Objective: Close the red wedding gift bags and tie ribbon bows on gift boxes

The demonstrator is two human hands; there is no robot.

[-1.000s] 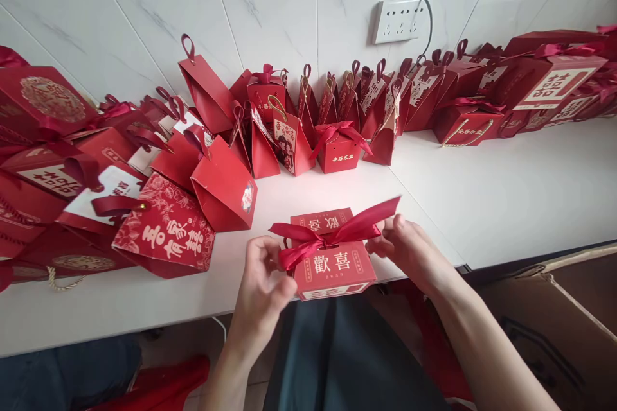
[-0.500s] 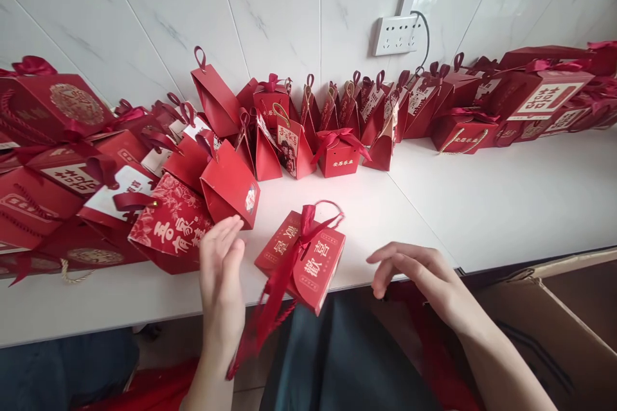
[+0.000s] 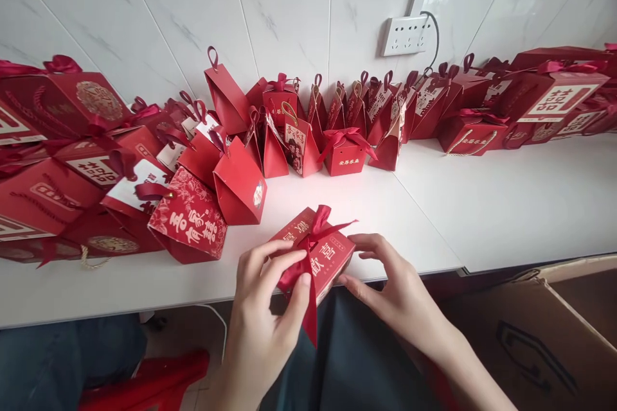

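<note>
A red gift box with pale lettering lies at the counter's front edge, its near end jutting out past it. Tied around its top is a dark red satin ribbon, one tail hanging down over the front. My left hand is closed over the left side of the box, with fingertips and thumb pinching the ribbon. At the right corner, my right hand grips the box, fingers on the top edge and thumb at the lower side. The box's left underside is hidden behind my left hand.
Many red gift boxes crowd the left of the white counter, and a row of smaller ones stands along the tiled wall. A power strip hangs above. An open cardboard carton sits below right, a red stool below left.
Both hands have come in from the sides onto the gift box. My left hand has taken the ribbon, my right hand the box's corner. The rope handle no longer shows.
</note>
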